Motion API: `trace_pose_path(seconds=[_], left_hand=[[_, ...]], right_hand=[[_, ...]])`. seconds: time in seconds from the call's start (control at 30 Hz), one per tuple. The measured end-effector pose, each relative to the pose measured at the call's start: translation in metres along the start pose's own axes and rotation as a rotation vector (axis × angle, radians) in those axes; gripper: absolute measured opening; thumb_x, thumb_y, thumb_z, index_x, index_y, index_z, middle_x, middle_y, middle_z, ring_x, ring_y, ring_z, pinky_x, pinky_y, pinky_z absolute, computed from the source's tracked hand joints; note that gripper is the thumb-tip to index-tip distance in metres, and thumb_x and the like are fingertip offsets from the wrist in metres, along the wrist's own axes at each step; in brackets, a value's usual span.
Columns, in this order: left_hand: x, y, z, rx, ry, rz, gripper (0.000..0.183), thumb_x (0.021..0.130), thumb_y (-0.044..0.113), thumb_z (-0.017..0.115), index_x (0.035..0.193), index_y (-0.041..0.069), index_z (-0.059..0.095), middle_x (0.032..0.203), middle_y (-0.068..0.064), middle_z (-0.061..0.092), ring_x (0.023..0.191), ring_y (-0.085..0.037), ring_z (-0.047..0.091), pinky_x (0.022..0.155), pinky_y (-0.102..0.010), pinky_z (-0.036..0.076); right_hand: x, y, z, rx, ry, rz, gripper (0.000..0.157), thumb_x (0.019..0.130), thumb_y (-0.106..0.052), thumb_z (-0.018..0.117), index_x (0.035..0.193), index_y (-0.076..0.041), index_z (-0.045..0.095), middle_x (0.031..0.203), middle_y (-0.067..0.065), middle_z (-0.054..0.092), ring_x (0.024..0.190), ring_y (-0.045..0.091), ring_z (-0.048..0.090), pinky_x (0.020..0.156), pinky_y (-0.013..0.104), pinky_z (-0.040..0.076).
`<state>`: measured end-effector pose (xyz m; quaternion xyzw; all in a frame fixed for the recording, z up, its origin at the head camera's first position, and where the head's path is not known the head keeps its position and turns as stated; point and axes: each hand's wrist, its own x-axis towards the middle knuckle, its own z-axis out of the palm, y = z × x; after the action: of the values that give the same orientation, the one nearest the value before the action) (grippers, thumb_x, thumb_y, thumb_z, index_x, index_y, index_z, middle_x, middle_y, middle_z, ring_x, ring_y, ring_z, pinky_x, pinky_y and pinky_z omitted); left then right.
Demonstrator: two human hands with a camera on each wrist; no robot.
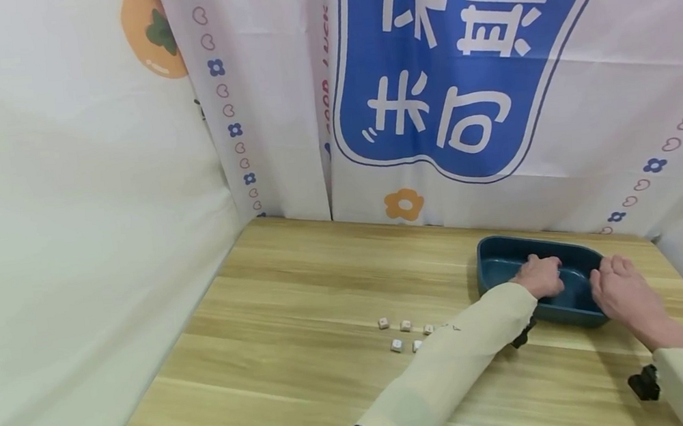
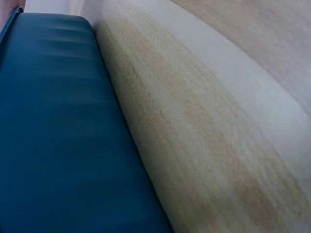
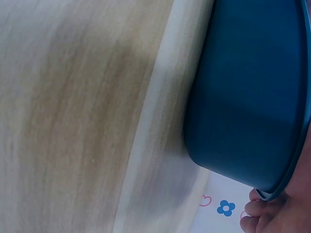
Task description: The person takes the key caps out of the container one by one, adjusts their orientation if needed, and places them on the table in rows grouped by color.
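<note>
A dark teal rectangular basin [image 1: 568,318] sits toward the right of the wooden table. My left hand [image 1: 539,276] reaches over its near rim, with the fingers down inside; whether they pinch anything is hidden. At the basin's right end my right hand [image 1: 623,289] grips the rim. The right wrist view shows the curled fingers of that hand [image 3: 265,211] by a corner of the basin [image 3: 248,97]. Several small white cubes [image 1: 397,345] with faint marks lie left of the basin, partly hidden by my left forearm. In the left wrist view, the basin's outer wall [image 2: 63,126] fills the left side.
Behind the wooden table [image 1: 277,315] hangs a white cloth with a blue printed panel [image 1: 429,95]. A plain white cloth [image 1: 71,232] closes off the left side. Small black devices [image 1: 645,383] sit at both wrists.
</note>
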<state>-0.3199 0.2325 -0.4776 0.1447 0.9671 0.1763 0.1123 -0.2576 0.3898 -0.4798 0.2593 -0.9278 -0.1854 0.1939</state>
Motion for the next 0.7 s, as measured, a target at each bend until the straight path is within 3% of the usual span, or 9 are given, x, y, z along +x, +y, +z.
trace_pose_path(seconds=[0.17, 0.33, 0.53, 0.7], left_hand=[[0.0005, -0.0003, -0.0017, 0.019, 0.008, 0.004, 0.029, 0.090, 0.034, 0.064, 0.117, 0.043, 0.060, 0.119, 0.018, 0.057, 0.105, -0.002, 0.053, 0.081, -0.023, 0.047], [0.0012, 0.0003, -0.0005, 0.006, 0.005, -0.009, 0.023, 0.091, 0.037, 0.064, 0.113, 0.041, 0.061, 0.118, 0.016, 0.057, 0.102, -0.005, 0.055, 0.080, -0.026, 0.049], [-0.0036, -0.0011, -0.0018, -0.012, 0.040, -0.035, 0.017, 0.091, 0.035, 0.066, 0.106, 0.037, 0.061, 0.104, 0.016, 0.064, 0.088, -0.006, 0.061, 0.069, -0.026, 0.049], [-0.0080, -0.0021, -0.0025, -0.013, 0.073, -0.050, 0.016, 0.089, 0.035, 0.067, 0.103, 0.033, 0.060, 0.098, 0.013, 0.066, 0.084, -0.007, 0.062, 0.068, -0.026, 0.049]], right_hand=[[0.0034, -0.0013, 0.0009, 0.077, 0.026, 0.062, 0.025, 0.085, 0.002, 0.052, 0.099, 0.022, 0.052, 0.097, 0.041, 0.049, 0.095, 0.053, 0.048, 0.097, 0.063, 0.040], [0.0069, -0.0042, 0.0006, 0.256, 0.050, 0.214, 0.028, 0.091, -0.001, 0.049, 0.100, 0.025, 0.045, 0.098, 0.042, 0.046, 0.097, 0.053, 0.046, 0.099, 0.062, 0.037], [0.0040, -0.0032, 0.0010, 0.155, 0.035, 0.117, 0.026, 0.086, 0.003, 0.050, 0.100, 0.025, 0.049, 0.099, 0.043, 0.048, 0.097, 0.054, 0.047, 0.097, 0.063, 0.038], [0.0054, -0.0042, -0.0003, 0.272, -0.015, 0.226, 0.032, 0.093, -0.002, 0.044, 0.106, 0.028, 0.043, 0.106, 0.046, 0.046, 0.103, 0.055, 0.044, 0.103, 0.063, 0.034]])
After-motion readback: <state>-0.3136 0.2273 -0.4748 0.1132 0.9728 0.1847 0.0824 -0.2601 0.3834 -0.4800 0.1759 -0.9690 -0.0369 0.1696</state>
